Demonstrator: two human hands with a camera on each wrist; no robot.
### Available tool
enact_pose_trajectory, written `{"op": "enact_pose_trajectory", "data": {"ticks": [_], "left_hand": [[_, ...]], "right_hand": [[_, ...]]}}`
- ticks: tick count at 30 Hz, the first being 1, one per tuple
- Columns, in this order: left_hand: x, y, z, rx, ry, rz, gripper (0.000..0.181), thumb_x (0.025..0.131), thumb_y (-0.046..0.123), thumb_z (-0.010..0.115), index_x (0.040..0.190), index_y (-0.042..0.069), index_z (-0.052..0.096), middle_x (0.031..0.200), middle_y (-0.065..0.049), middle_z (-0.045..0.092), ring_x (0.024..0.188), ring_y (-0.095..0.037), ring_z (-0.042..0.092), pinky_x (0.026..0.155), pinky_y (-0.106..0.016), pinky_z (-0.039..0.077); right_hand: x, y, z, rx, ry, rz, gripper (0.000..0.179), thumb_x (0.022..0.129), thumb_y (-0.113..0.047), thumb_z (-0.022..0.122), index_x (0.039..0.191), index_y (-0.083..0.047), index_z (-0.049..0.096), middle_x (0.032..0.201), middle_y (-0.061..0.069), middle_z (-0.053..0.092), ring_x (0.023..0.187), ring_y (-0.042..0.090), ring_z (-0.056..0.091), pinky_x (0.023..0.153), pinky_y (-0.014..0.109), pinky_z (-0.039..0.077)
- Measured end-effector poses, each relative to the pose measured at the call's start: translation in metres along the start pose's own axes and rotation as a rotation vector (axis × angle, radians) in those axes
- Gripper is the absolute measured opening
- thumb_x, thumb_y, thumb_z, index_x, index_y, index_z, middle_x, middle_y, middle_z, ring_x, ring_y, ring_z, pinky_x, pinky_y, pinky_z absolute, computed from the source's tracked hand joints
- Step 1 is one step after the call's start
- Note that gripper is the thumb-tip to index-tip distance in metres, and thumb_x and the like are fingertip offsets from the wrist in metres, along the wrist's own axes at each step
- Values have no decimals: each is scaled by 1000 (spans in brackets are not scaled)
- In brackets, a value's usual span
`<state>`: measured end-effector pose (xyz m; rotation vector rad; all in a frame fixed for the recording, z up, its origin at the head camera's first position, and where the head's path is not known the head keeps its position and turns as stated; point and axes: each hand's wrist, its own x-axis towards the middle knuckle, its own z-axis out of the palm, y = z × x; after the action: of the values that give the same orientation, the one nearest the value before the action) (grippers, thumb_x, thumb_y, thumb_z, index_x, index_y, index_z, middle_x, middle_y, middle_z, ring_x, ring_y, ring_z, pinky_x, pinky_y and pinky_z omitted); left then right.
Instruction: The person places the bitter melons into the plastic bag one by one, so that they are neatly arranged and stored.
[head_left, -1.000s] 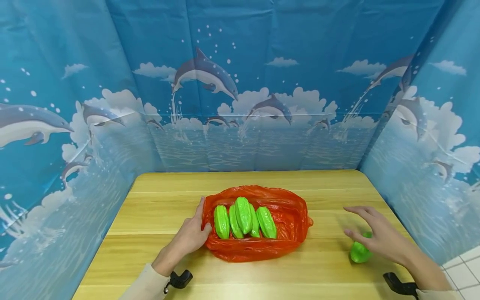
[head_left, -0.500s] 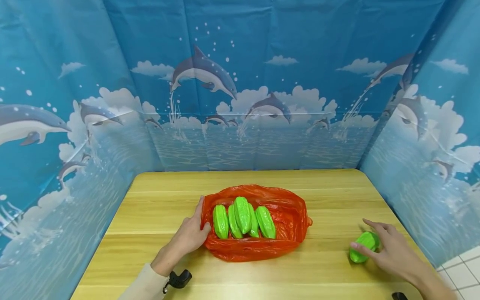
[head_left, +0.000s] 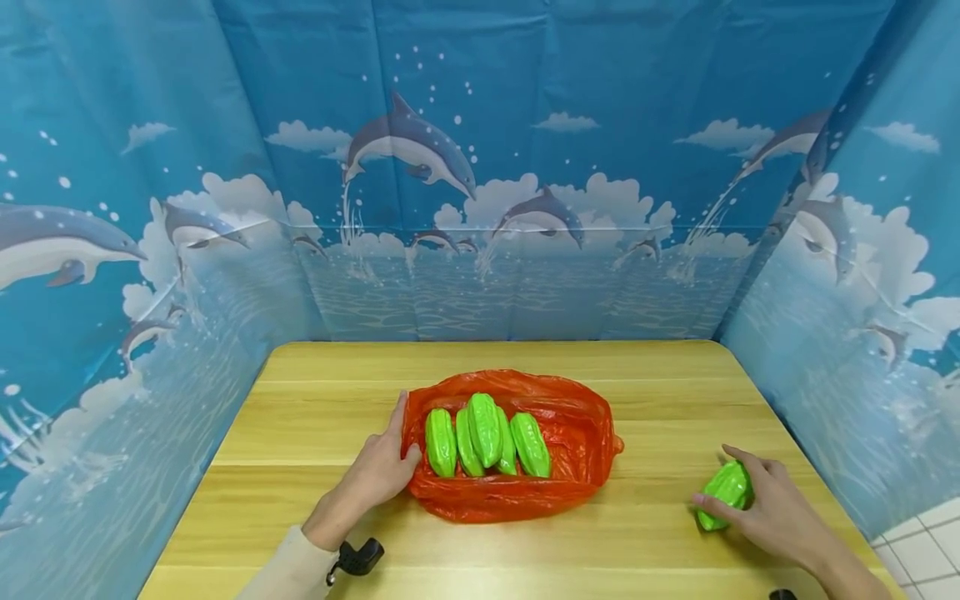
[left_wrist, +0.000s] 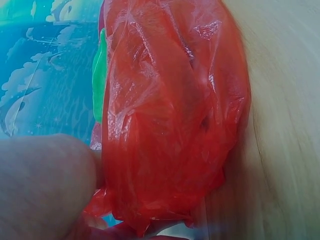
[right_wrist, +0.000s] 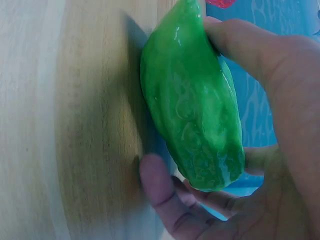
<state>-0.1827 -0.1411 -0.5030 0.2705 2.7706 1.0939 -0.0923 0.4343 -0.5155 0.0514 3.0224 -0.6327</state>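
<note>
At the right side of the table my right hand (head_left: 783,517) grips a glossy green star fruit (head_left: 726,493), thumb on one side and fingers on the other. The right wrist view shows this ridged star fruit (right_wrist: 195,105) close up, tilted beside the wood. My left hand (head_left: 378,467) holds the left end of an open red plastic bag (head_left: 517,504); its thumb is at the rim and its index finger points away along the edge. Several more star fruits (head_left: 485,429) lie inside the bag. In the left wrist view the crinkled bag (left_wrist: 170,110) hides most of the fingers.
The pale wooden table (head_left: 315,392) has rounded far corners. A blue curtain (head_left: 510,283) printed with dolphins encloses its back and sides. White floor tiles (head_left: 926,550) show at the lower right. A dark wrist camera (head_left: 360,557) sits by the left wrist.
My right hand has come down from above the single star fruit and closed around it, tilting it slightly. The left hand and the bag have stayed in place.
</note>
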Motion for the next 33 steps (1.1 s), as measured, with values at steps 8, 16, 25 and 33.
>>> {"op": "enact_pose_trajectory", "data": {"ticks": [8,16,25,33], "left_hand": [[-2,-1,-1,8,7,-2,96,115,15,62,189,11,2,62,-4,58,48,-17,52,49,-31,45],[-1,-1,0,-4,-5,-2,97,115,15,62,189,13,0,63,-4,59,47,-18,52,49,-32,45],[0,-1,0,-11,-17,-11,96,115,15,62,189,13,1,60,-3,57,46,-17,49,49,-30,41],[0,1,-2,-1,-10,-22,96,115,16,62,189,14,1,59,-2,54,45,-16,46,49,-29,39]], "right_hand": [[3,-4,3,20,19,-17,111,102,-56,88,170,17,38,151,59,48,130,73,57,96,81,58],[1,-2,4,39,27,-9,113,101,-55,88,171,17,36,151,59,48,129,71,60,95,79,59],[0,0,7,30,18,-6,116,100,-56,90,171,17,35,146,58,49,119,62,67,90,70,63],[5,-3,4,45,17,-3,119,100,-55,90,171,21,31,148,54,52,115,49,68,84,53,61]]}}
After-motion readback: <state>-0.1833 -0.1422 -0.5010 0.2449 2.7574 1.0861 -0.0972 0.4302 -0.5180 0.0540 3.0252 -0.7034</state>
